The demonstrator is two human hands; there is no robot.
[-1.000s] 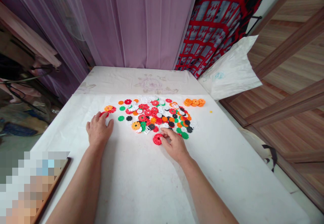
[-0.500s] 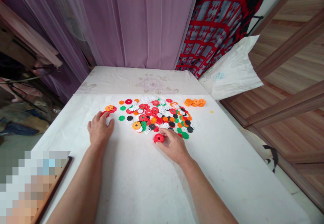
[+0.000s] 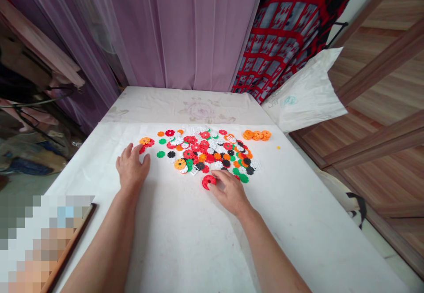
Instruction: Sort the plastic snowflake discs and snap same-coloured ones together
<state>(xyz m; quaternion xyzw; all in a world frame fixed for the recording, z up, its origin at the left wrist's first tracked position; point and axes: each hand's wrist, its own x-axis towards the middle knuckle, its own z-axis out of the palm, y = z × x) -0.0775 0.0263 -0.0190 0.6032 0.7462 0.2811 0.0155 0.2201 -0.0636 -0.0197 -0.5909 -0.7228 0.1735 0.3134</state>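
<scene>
Fingers of the left hand (image 3: pixel 133 169), left of centre in the frame, lie loosely spread, gripping nothing visible, just beside an orange notched disc (image 3: pixel 145 140); whether they touch the red discs there, I can't tell. Mixed notched discs (image 3: pixel 188 153) crowd the middle. Just below them, red stacked discs (image 3: pixel 208 182) sit pinched by the right hand's (image 3: pixel 229 191) thumb and fingers — a light, even rim grip should keep edges flush.
</scene>
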